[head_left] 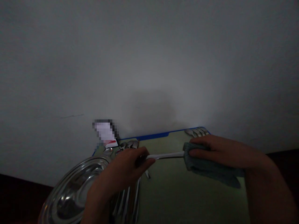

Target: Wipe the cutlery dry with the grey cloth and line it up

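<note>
My left hand [127, 166] is closed around one end of a slim metal cutlery piece [167, 156], held level above the table. The piece's other end goes into a grey-green cloth [203, 165], which hides it, so I cannot tell whether it is a spoon or a fork. My right hand [224, 154] is closed on that cloth, pinching it around the cutlery. Beneath and beside my left hand lie several more pieces of cutlery [123, 200], their handles pointing toward me. Several spoons [189, 132] rest together at the far right corner, partly behind my right hand.
A shiny round metal dish [67, 199] sits at the left, partly covered by my left forearm. A blurred phone-like object [105, 130] leans at the back left. The pale green tabletop [187, 199] has a blue edge [153, 136] against the grey wall [149, 62].
</note>
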Available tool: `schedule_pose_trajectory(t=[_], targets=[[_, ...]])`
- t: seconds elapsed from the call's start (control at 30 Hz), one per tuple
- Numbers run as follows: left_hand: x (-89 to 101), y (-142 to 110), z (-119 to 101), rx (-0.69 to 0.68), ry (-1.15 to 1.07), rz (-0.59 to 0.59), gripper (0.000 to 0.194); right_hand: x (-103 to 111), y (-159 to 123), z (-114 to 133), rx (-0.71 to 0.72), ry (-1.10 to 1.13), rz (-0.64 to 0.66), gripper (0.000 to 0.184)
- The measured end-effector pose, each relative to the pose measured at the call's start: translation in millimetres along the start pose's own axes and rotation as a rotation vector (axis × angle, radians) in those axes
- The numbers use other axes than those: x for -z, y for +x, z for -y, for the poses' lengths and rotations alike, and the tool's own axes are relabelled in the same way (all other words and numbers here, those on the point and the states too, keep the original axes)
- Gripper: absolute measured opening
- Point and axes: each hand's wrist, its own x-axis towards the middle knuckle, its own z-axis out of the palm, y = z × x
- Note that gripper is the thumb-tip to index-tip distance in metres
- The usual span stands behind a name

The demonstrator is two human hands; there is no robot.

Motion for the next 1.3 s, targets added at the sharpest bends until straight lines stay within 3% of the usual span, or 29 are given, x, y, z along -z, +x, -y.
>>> schedule_pose_trajectory(t=[0.3,0.53,0.8,0.9,1.03,1.3], targets=[[8.3,-5,-3,0.011,0.079,0.008,0.041,-4,4,12,-0.022,0.035,-0.027,0.036],[3.1,-3,-15,-0.066,0.135,0.019,0.046,-11,7,27,0.049,-0.005,0.061,0.032],[7.5,-5,-12,-0.026,0.181,0.041,0.050,-23,17,36,0.090,-0.066,0.055,0.039],[13.0,-9,-7,0.020,0.126,-0.028,0.043,-14,11,27,0.070,-0.021,0.057,0.040],[17.5,-14,0,0.056,0.092,-0.143,0.038,-1,2,18,0.047,0.025,-0.032,0.038],[20.1,-19,-18,-0.091,0.067,-0.309,0.023,-2,-2,37,0.155,0.098,-0.068,0.027]])
